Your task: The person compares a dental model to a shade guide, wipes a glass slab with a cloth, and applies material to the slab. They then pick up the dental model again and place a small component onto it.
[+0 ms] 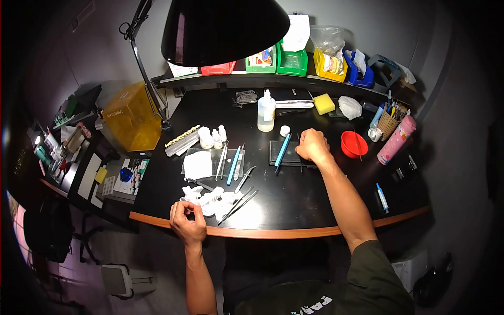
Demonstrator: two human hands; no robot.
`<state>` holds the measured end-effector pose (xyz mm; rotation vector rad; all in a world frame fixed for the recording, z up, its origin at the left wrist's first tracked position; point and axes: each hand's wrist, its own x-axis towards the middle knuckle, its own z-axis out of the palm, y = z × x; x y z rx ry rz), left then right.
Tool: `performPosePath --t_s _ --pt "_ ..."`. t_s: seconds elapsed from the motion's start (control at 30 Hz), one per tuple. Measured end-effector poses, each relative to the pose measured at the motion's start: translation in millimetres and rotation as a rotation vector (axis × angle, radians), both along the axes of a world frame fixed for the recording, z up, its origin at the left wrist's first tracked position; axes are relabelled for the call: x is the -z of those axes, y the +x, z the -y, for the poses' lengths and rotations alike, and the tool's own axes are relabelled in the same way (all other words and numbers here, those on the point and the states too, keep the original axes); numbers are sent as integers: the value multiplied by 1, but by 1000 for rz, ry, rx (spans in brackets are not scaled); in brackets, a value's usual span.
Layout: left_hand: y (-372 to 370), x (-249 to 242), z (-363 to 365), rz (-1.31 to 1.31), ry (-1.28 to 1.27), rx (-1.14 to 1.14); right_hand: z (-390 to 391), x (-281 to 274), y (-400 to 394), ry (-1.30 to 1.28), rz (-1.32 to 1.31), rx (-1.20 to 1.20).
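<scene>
My right hand (313,146) reaches over the right part of a flat black slab (287,159), its fingers curled together. Whatever they hold, if anything, is hidden by the hand. A blue-handled tool (283,150) rests on the slab to its left, with a small white jar (285,129) just behind. My left hand (188,221) is closed at the table's front edge, beside crumpled white tissues (211,198); I cannot make out anything between its fingers. Tweezers (237,205) lie on the tissues. Behind them, several slim tools and a folded white tissue (198,165) lie on a glass plate (223,157).
A clear squeeze bottle (266,113) stands mid-table. Small white bottles (205,137) are at left. To the right are a red bowl (350,144), a pink flask (397,139) and a syringe (382,198). A yellow sponge (324,104) lies behind. A black lamp shade (223,29) hangs overhead.
</scene>
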<state>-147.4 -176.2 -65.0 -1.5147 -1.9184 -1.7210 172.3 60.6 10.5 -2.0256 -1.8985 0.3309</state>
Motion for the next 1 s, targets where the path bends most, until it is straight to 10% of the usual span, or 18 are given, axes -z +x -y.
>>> performPosePath --t_s 0.43,0.7,1.0 --pt "2 -10 6 -58 -55 -122 80 3 13 557 -393 -513" --pt "3 -11 3 -149 -169 -85 135 22 -47 477 -116 -1092" --pt "3 -1 1 -194 -238 -80 137 42 -49 406 -255 -1195"
